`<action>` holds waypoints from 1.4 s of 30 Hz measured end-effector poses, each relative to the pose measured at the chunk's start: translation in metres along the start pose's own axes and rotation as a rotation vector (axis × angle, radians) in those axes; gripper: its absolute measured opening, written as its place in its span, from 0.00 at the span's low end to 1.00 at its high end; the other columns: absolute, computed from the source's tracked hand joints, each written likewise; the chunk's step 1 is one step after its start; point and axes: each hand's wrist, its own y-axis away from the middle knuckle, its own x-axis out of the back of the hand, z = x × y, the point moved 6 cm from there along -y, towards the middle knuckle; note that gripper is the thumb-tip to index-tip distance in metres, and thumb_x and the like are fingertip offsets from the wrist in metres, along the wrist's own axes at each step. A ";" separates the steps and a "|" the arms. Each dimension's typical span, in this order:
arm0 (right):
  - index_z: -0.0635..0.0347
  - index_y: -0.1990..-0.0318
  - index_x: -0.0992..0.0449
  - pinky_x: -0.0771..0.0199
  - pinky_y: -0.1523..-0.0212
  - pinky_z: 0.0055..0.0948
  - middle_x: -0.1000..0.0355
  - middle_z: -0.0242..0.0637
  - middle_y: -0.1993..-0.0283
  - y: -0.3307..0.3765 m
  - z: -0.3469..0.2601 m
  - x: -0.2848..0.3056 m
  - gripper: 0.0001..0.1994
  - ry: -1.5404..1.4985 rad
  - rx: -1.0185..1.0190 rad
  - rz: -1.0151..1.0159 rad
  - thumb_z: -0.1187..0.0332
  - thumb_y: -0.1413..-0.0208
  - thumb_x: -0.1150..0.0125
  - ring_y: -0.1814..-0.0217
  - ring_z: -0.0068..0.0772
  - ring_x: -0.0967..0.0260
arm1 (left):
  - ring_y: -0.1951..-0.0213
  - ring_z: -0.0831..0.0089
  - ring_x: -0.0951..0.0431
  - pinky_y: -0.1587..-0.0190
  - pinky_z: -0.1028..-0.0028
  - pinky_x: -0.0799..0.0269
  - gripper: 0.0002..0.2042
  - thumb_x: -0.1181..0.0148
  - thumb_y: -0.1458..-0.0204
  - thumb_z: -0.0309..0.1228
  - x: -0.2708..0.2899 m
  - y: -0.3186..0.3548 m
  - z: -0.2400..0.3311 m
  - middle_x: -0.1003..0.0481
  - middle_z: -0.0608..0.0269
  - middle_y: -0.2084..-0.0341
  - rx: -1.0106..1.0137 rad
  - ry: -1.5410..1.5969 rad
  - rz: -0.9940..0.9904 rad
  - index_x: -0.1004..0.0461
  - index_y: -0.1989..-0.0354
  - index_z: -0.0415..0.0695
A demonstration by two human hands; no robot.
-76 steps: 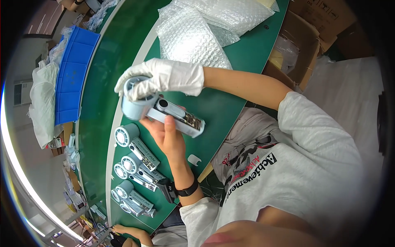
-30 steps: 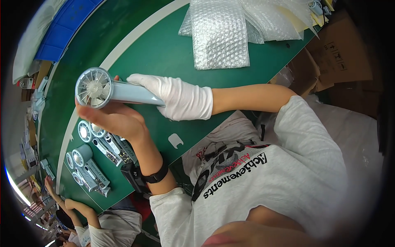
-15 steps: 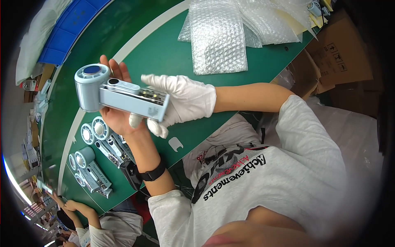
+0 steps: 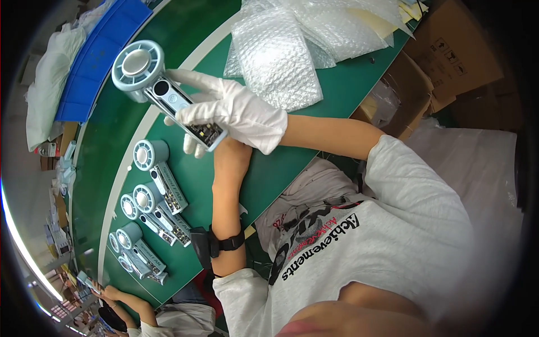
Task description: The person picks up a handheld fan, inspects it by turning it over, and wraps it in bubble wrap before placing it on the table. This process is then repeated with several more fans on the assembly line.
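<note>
My right hand point(image 4: 230, 109), in a white glove, is closed round the handle of a pale blue handheld fan point(image 4: 171, 96). The fan's round grille points up at the left, and circuit parts show in the open lower end of its handle. My left hand point(image 4: 234, 153) is bare and lies just below the gloved hand, which hides its fingers; a black device is strapped on that forearm. Left of that arm, a single similar fan point(image 4: 163, 178) lies on the green table point(image 4: 196, 191), with a pair of fans point(image 4: 159, 216) nearer me and a further cluster of fans point(image 4: 137, 255).
Bubble-wrap sheets point(image 4: 281, 62) lie at the far side of the table. A blue bin point(image 4: 92, 64) stands beyond its curved pale edge. Cardboard boxes point(image 4: 449, 56) are at the right. Another person's arms point(image 4: 126, 300) show at the lower left.
The held fan has turned so its grille faces up, and my right fingers now wrap its handle. My left hand has drawn back from under it. Another lying fan has come into view.
</note>
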 end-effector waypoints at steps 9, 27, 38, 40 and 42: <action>0.56 0.47 0.40 0.28 0.75 0.26 0.37 0.32 0.68 -0.005 -0.030 0.003 0.22 -0.009 0.130 -0.198 0.62 0.49 0.45 0.73 0.25 0.32 | 0.58 0.51 0.33 0.55 0.63 0.38 0.14 0.44 0.56 0.26 -0.002 0.001 0.067 0.32 0.46 0.59 -0.476 -0.266 0.215 0.30 0.59 0.38; 0.60 0.43 0.46 0.31 0.76 0.19 0.35 0.44 0.54 0.076 -0.029 0.050 0.34 0.083 0.080 -0.081 0.72 0.62 0.41 0.77 0.22 0.34 | 0.71 0.61 0.27 0.67 0.68 0.33 0.08 0.47 0.56 0.24 0.036 -0.006 0.018 0.27 0.50 0.71 0.202 -0.246 0.073 0.28 0.67 0.36; 0.62 0.45 0.44 0.29 0.76 0.25 0.29 0.42 0.64 0.102 0.034 0.058 0.32 0.545 -0.041 0.342 0.76 0.63 0.44 0.78 0.29 0.31 | 0.78 0.69 0.28 0.72 0.73 0.34 0.06 0.54 0.54 0.23 0.053 -0.004 -0.043 0.30 0.54 0.79 0.413 0.590 0.144 0.31 0.72 0.34; 0.63 0.46 0.42 0.29 0.75 0.26 0.28 0.41 0.67 0.100 0.033 0.060 0.30 0.704 0.054 0.385 0.76 0.63 0.43 0.78 0.30 0.31 | 0.73 0.67 0.29 0.70 0.74 0.34 0.05 0.55 0.53 0.23 0.052 -0.005 -0.052 0.32 0.53 0.75 0.480 0.736 0.168 0.31 0.73 0.36; 0.66 0.49 0.40 0.29 0.74 0.28 0.29 0.39 0.70 0.099 0.025 0.050 0.26 1.275 0.065 0.370 0.74 0.60 0.43 0.78 0.32 0.32 | 0.71 0.67 0.30 0.68 0.73 0.35 0.04 0.54 0.54 0.23 0.060 -0.005 -0.040 0.33 0.53 0.72 0.316 0.478 0.294 0.32 0.73 0.37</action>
